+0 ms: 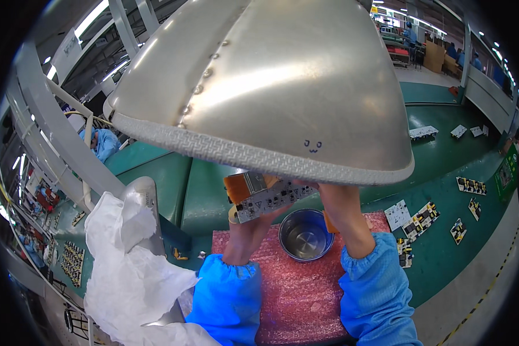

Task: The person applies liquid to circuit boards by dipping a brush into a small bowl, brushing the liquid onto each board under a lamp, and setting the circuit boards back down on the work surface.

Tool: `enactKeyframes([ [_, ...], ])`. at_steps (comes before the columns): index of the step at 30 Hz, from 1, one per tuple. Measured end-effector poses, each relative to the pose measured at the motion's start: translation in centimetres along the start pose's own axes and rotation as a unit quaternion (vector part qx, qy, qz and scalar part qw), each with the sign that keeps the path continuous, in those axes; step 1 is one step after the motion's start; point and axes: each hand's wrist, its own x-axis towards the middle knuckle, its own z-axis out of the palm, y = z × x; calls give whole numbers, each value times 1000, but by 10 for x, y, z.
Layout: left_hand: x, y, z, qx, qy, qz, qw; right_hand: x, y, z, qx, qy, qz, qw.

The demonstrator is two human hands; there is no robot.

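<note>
Head view — left of a side-by-side fisheye pair, head-worn, facing down and ahead over the green surface (207,202). Metal hood (282,86) nearest, filling twelve o'clock; left grip (257,225) farther, toward six, right grip (337,199) toward four — edges bow rimward.

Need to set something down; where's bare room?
Pink bubble wrap between the blue sleeves, nearer than the bowl, looks mostly bare; so does green bench between rear white boards and yellow boards. Crowded: under the hood, around both hands.
</note>
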Motion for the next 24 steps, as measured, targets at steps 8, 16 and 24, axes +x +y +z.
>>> enactKeyframes([
  [8,-4,11,-16,-130,34,44,990,19,17,-70,-390,84,-222,890],
  [16,-1,7,-16,-154,27,46,987,23,14,-67,-204,147,-192,949],
  [24,6,5,-28,-191,34,68,979,14,-52,-74,-251,124,-31,960],
])
